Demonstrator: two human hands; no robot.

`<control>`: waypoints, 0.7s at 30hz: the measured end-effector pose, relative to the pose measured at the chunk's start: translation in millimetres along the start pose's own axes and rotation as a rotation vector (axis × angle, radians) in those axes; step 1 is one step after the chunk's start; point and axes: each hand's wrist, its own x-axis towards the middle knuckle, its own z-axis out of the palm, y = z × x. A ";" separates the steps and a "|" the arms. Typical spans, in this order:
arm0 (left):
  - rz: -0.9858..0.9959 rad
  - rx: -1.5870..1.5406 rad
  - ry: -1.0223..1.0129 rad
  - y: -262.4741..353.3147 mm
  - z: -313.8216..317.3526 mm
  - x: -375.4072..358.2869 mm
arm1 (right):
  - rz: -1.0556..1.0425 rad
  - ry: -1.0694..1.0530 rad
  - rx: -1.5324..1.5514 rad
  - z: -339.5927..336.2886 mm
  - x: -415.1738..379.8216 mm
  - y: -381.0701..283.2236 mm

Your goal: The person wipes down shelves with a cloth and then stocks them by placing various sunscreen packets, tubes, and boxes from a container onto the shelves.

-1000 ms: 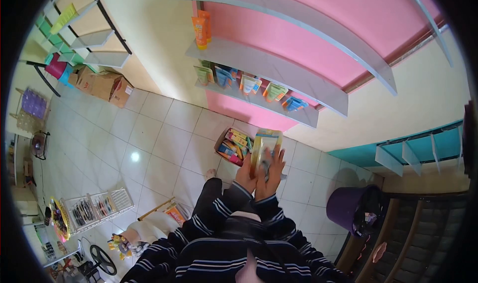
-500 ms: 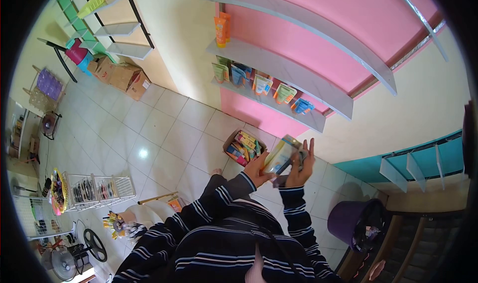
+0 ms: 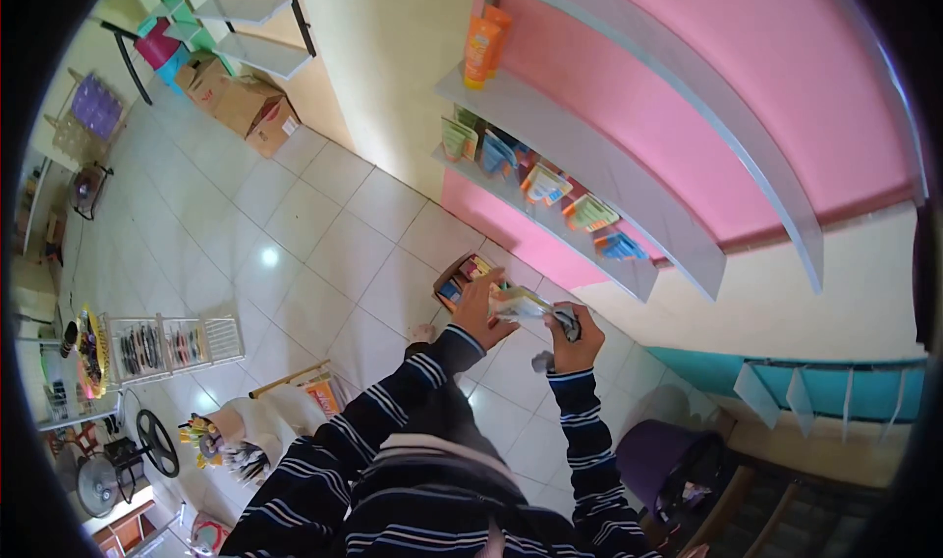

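Note:
A clear package with yellow and green print (image 3: 521,306) hangs between my two hands over the floor. My left hand (image 3: 478,310) has its fingers closed on the package's left side. My right hand (image 3: 576,338) is closed at the other end, with something dark and grey in its fingers that I cannot make out. Just behind my left hand, an open cardboard box (image 3: 444,281) holds several small coloured packs and is partly covered. On the lower wall shelf (image 3: 550,216) stand several green, blue and white packs. Orange tubes (image 3: 481,52) stand upright on the shelf above.
A purple bin (image 3: 658,455) stands at the lower right. Cardboard boxes (image 3: 236,101) lie by the wall at the upper left. A white wire rack (image 3: 162,347), a fan (image 3: 98,481) and a holder of brushes (image 3: 211,435) are at the left. Teal shelving (image 3: 707,373) is at the right.
The view has shifted, bringing the shelves nearer. The package has turned flatter, and my left hand has moved over the box. My right hand's raised fingers have curled in.

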 end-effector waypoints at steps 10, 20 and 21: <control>-0.081 -0.160 0.679 -68.0 67.3 115.8 | 0.184 -0.036 -0.067 53.0 102.1 46.9; -0.057 -0.187 0.628 -81.2 91.3 170.6 | -0.489 -0.020 -0.824 56.3 196.0 72.3; -0.040 -0.203 0.627 -82.1 92.6 174.4 | -0.540 0.043 -0.795 59.3 199.1 72.7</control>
